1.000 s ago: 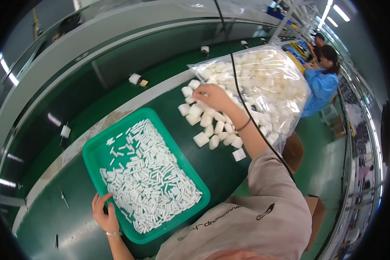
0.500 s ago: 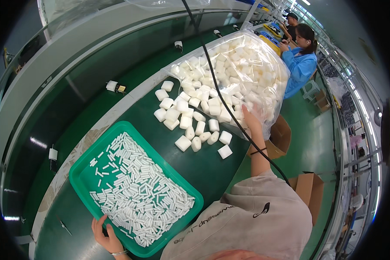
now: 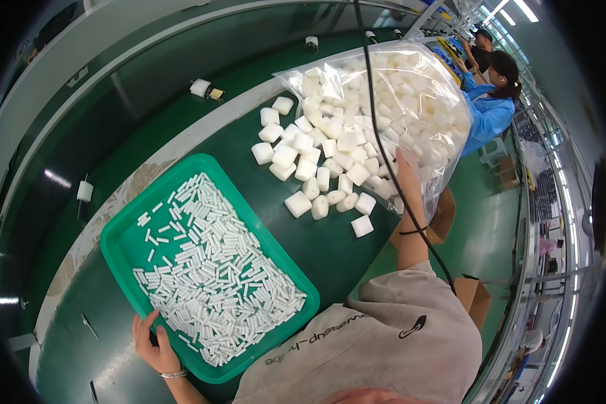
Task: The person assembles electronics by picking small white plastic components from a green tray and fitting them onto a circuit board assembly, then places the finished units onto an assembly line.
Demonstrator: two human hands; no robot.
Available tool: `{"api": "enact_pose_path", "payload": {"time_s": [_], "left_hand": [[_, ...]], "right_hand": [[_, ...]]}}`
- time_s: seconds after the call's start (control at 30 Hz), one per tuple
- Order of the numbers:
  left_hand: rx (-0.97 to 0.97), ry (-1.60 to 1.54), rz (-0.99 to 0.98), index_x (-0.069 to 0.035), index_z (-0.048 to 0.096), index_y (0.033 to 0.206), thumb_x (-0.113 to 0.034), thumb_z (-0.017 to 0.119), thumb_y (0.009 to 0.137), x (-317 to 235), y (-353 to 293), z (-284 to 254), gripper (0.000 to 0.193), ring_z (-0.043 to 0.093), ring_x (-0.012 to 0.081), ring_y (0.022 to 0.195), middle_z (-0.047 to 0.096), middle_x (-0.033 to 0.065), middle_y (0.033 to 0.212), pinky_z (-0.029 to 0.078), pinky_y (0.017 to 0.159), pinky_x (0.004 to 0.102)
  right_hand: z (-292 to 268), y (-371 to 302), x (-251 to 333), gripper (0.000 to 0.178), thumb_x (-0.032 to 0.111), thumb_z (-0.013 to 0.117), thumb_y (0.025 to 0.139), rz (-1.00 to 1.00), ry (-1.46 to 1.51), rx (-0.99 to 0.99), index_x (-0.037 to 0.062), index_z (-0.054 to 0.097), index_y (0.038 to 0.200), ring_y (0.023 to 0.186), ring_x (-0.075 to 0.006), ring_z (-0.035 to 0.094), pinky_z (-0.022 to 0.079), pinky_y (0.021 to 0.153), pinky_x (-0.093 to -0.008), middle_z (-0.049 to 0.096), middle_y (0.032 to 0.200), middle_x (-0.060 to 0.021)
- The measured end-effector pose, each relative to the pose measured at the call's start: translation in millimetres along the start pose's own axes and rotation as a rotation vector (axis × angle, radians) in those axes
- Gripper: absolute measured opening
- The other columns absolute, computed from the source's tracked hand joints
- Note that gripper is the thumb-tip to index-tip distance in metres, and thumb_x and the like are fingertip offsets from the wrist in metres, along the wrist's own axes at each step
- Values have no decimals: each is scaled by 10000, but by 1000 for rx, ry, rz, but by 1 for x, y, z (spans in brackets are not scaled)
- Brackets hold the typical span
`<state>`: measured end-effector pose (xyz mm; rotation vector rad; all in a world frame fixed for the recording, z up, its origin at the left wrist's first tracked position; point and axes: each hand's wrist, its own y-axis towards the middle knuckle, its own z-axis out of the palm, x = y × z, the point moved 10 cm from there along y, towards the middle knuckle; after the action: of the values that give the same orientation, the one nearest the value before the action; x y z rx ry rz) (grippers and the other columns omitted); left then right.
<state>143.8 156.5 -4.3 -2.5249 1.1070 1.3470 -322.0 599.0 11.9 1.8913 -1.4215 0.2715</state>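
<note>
Green plastic makes up the tray, which lies on the tabletop under a heap of short white rods. The left hand touches its near-left rim, grip loose with fingers spread. To the right, white barrel-shaped pieces lie loose before a clear bag of more. The right hand is at the bag's near edge; whether its grip is closed, I cannot tell.

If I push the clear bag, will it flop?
The clear bag probably flops: its thin plastic looks wrinkled. The white pieces inside might shift, since they're piled loosely. Some could tumble out, as others lie on the green table.
</note>
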Motion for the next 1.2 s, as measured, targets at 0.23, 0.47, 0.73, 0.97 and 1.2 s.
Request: {"api": "enact_pose_path", "payload": {"time_s": [0.23,0.47,0.73,0.97,1.2], "left_hand": [[-22,-63,-34,22,612,867,8,487,640,-1,0,-1,259,501,312,990,592,165,968,368,858,358],[-104,-84,-57,24,613,867,46,501,613,0,-3,-4,278,532,283,947,581,174,976,393,833,327],[-203,-195,-196,10,613,890,54,507,623,29,-12,-12,291,547,227,922,578,156,996,403,823,305],[-225,-258,-212,-24,637,858,13,556,613,26,-11,-6,260,577,175,838,611,122,932,435,749,264],[-202,-340,-230,-22,620,870,44,518,637,14,-4,-4,263,471,45,625,583,4,773,378,561,184]], "right_hand": [[24,8,2,299,216,465,882,115,585,76,-37,588,983,959,-147,509,385,842,-257,582,1044,-86],[45,11,54,323,250,452,893,-59,504,188,-17,581,1022,954,-148,518,368,848,-244,589,1008,-80],[26,-12,176,217,182,610,773,-471,7,319,34,609,933,830,-294,570,437,748,-338,610,881,-141],[136,32,274,419,352,550,809,-796,53,487,107,521,1148,1148,-347,410,329,946,-397,460,1209,-216],[248,18,221,483,421,486,813,-982,-263,907,107,487,1180,1046,-388,451,379,881,-411,498,1139,-186]]}}
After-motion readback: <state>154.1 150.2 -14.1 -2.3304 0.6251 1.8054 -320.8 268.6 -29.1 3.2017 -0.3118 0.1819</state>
